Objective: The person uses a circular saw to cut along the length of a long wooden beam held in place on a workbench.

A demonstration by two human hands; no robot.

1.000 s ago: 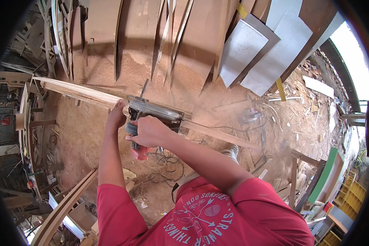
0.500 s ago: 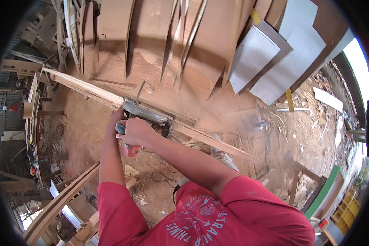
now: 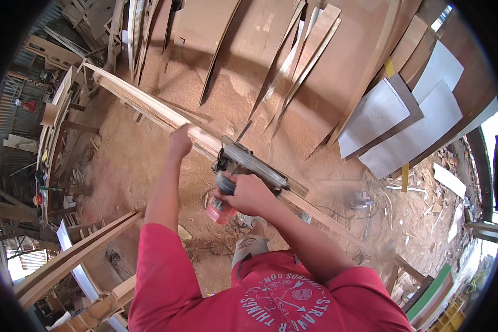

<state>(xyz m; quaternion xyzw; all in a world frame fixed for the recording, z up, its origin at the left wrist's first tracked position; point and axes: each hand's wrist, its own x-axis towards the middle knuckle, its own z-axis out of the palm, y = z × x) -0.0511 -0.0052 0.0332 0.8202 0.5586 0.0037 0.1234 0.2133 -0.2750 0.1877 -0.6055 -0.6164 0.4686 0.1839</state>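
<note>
A long pale wooden board (image 3: 144, 102) runs slantwise from the far left toward the lower right, lying over other strips of wood. My right hand (image 3: 250, 195) is wrapped round the handle of a circular saw (image 3: 254, 165) with a grey metal base and a red-and-black body. The saw sits across the timber, and a thin metal bar sticks out on its far side. Farther up the board, left of the saw, my left hand (image 3: 181, 141) grips the near edge with its fingers closed; the fingertips are partly hidden and slightly blurred.
Large brown sheets (image 3: 343, 66) and wood strips lean at the back. White panels (image 3: 373, 116) stand at the right. Sawdust covers the floor (image 3: 116, 160), with scraps and cables on the right. Long beams (image 3: 83, 257) lie at the lower left.
My left hand has come away from the saw's front and now holds the board farther left. The whole view has shifted, and the saw stays in my right hand.
</note>
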